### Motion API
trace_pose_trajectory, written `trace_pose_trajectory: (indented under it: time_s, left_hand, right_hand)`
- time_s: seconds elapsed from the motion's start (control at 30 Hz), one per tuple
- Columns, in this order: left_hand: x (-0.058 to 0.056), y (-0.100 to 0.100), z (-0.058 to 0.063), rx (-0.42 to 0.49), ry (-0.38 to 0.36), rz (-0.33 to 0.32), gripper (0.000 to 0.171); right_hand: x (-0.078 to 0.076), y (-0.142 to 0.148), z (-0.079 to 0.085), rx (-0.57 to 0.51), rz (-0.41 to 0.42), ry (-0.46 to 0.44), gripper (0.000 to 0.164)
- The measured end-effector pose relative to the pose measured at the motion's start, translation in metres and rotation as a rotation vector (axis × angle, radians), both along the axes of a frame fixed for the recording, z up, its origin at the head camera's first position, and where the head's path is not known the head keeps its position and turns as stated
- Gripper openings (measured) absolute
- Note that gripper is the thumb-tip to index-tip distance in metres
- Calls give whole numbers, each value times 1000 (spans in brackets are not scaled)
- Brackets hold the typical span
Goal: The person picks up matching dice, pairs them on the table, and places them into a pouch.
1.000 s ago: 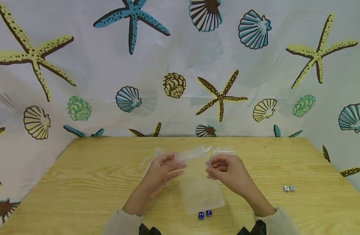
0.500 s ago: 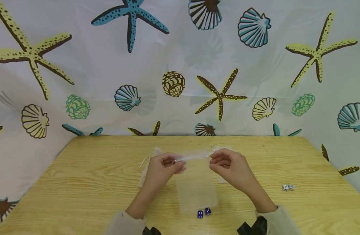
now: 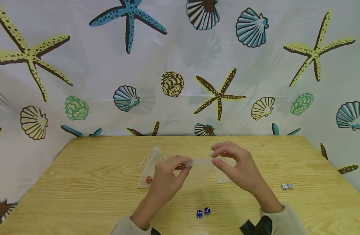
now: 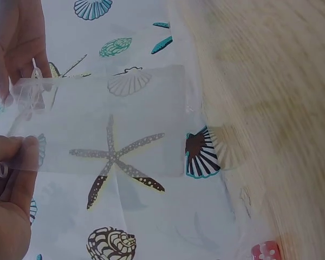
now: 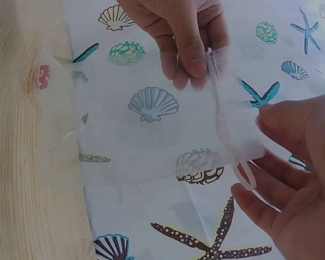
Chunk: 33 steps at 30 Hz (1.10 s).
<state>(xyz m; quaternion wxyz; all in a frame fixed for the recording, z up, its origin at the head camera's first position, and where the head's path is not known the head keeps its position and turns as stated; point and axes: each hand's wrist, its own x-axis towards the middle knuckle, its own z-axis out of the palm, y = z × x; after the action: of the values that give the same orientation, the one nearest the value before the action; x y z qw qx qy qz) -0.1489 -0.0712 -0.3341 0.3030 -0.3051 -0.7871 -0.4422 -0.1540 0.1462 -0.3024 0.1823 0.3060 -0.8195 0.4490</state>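
Observation:
A sheer white drawstring pouch hangs in the air between my hands. My left hand pinches its upper edge between thumb and fingers; the left wrist view shows that left hand gripping a corner. At the opposite top corner my right hand has thumb and fingers spread apart. In the right wrist view, the right hand is close around a loop of the drawstring without visibly pinching it. Whether its fingers touch the pouch cannot be told.
Another sheer pouch with a red die lies left on the wooden table. A third pouch lies partly behind my right hand. Two blue dice sit in front, two white dice at right. A shell-patterned cloth hangs behind.
My left hand has moved right and turned, uncovering the red die. The pouch has swung away from above the blue dice. My right hand's fingers have spread from their earlier hold.

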Motion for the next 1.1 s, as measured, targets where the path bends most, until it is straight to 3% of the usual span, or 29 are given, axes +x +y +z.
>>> trace_pose_trajectory:
  time_s: [0.13,0.37,0.47,0.7,0.8,0.97,1.1]
  left_hand:
    - [0,0,-1,-61,112,-2,21]
    - [-1,0,-3,-167,222,-9,24]
    - [-1,-1,-4,-204,203,-5,23]
    - [3,0,0,-207,55,5,33]
    - [7,1,4,-220,107,49,38]
    - [14,9,8,-307,262,199,32]
    - [18,17,7,-361,222,291,22]
  right_hand:
    - [-1,2,-3,37,42,-20,6]
    - [-3,4,-7,72,63,-101,18]
    - [-3,3,-7,83,45,-115,18]
    - [-1,-2,-6,118,9,-76,12]
    - [0,-4,-7,141,4,-58,13]
    - [6,-13,-6,251,-50,66,16]
    - [11,-20,-6,344,-120,194,20]
